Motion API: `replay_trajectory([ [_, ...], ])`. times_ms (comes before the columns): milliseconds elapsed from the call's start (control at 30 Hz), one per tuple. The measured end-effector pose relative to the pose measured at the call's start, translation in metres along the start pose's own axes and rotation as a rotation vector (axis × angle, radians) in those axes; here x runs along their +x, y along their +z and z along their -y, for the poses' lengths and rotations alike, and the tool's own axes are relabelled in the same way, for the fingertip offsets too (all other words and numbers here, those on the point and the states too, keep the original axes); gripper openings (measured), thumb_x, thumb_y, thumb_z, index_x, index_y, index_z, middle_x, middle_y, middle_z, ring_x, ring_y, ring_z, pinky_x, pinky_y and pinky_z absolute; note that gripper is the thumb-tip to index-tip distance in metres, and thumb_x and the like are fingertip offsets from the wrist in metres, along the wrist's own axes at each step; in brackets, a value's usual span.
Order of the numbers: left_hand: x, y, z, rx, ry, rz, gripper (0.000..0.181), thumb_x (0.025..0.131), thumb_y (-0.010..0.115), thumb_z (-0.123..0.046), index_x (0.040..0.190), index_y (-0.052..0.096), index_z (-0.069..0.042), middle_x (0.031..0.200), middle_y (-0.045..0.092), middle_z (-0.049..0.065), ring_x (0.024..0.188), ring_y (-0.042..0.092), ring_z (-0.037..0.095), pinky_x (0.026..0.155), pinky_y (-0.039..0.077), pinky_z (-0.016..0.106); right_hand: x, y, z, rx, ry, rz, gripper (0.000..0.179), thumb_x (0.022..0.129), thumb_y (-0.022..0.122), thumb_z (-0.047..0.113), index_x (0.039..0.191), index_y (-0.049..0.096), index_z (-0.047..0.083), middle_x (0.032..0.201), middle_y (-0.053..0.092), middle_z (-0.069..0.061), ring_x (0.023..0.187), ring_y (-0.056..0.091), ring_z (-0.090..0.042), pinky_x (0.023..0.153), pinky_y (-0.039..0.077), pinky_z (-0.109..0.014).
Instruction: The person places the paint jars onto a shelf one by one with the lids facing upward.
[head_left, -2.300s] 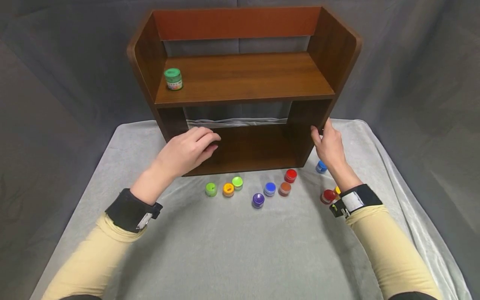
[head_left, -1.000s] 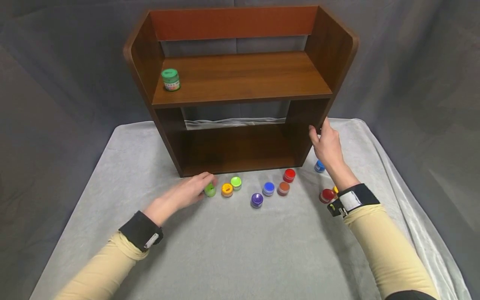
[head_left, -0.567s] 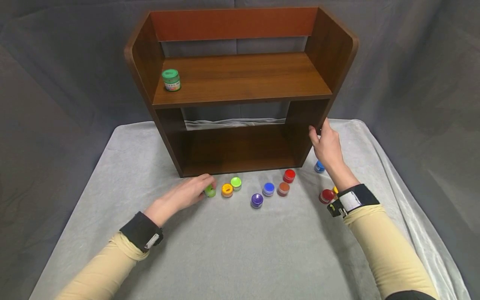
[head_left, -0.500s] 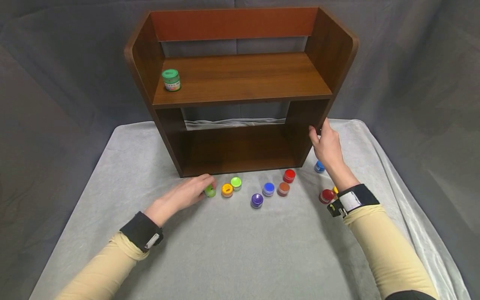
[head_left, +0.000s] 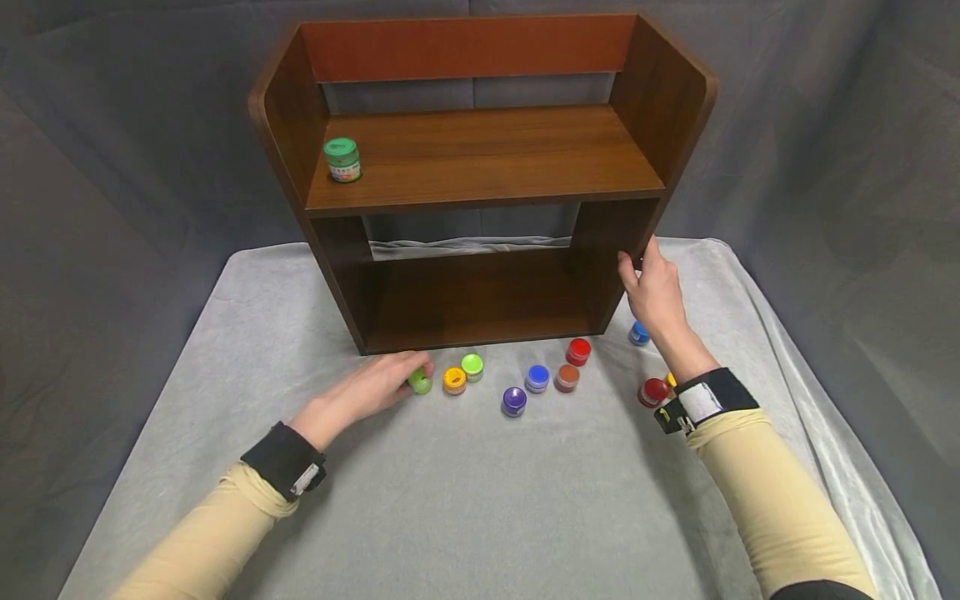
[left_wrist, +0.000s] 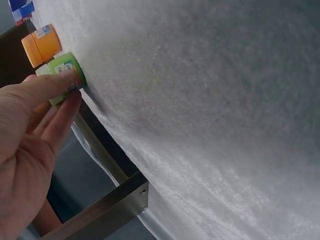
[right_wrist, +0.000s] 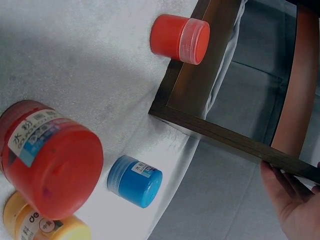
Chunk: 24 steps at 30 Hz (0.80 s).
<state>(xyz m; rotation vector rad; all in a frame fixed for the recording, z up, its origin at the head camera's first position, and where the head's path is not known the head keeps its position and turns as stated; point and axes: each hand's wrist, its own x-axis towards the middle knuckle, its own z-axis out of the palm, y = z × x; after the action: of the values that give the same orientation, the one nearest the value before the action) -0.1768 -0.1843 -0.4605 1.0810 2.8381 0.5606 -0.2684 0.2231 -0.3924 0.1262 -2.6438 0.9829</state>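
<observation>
My left hand (head_left: 378, 387) pinches a light green paint jar (head_left: 420, 382) standing on the cloth before the shelf's left front corner. In the left wrist view the thumb lies across the label of this jar (left_wrist: 71, 59), with fingers on its far side. My right hand (head_left: 655, 293) holds the right side panel of a brown wooden shelf (head_left: 480, 154). The right wrist view shows this hand (right_wrist: 287, 205) with thumb and fingers at the panel's edge. A darker green paint jar (head_left: 343, 161) stands at the left end of the upper board.
Right of my left hand stand orange (head_left: 454, 381), lime (head_left: 472, 367), purple (head_left: 514, 402), blue (head_left: 537, 378), brown (head_left: 567, 378) and red (head_left: 578, 352) jars. By my right arm are a bright blue jar (head_left: 639, 333), a dark red jar (head_left: 654, 392) and a partly hidden yellow jar (head_left: 671, 380).
My left hand has come down from before the lower compartment to the light green jar and taken hold of it. My right hand has kept its grip on the side panel.
</observation>
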Motion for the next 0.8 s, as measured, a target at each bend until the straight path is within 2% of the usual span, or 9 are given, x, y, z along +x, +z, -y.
replay_trajectory([
  [267, -0.003, 0.001, 0.005, -0.046, 0.026, -0.045, 0.031, 0.085, 0.076, -0.001, 0.11, 0.061, -0.013, 0.102, 0.064, -0.001, 0.093, 0.061, 0.013, 0.084, 0.054, 0.034, 0.0, 0.0, -0.001, 0.001, -0.013, -0.011, 0.04, 0.104, 0.047, 0.027, 0.136, 0.043, 0.002, 0.133, 0.061, -0.027, 0.121, 0.061, -0.045, 0.097, 0.052, -0.056],
  [567, -0.004, -0.006, 0.006, -0.114, -0.05, -0.088, 0.035, 0.084, 0.077, -0.003, 0.113, 0.057, -0.01, 0.105, 0.065, 0.006, 0.097, 0.063, 0.02, 0.087, 0.054, 0.039, 0.0, 0.001, -0.002, -0.003, -0.022, -0.029, 0.039, 0.104, 0.047, 0.027, 0.133, 0.044, 0.001, 0.13, 0.063, -0.027, 0.119, 0.062, -0.045, 0.096, 0.052, -0.056],
  [800, 0.0, -0.013, 0.005, -0.173, 0.007, -0.168, 0.038, 0.083, 0.079, -0.004, 0.115, 0.058, -0.009, 0.107, 0.064, 0.004, 0.104, 0.065, 0.019, 0.094, 0.056, 0.037, 0.0, 0.0, -0.001, 0.01, -0.002, -0.007, 0.041, 0.104, 0.047, 0.029, 0.136, 0.042, 0.004, 0.135, 0.061, -0.025, 0.123, 0.06, -0.044, 0.097, 0.052, -0.056],
])
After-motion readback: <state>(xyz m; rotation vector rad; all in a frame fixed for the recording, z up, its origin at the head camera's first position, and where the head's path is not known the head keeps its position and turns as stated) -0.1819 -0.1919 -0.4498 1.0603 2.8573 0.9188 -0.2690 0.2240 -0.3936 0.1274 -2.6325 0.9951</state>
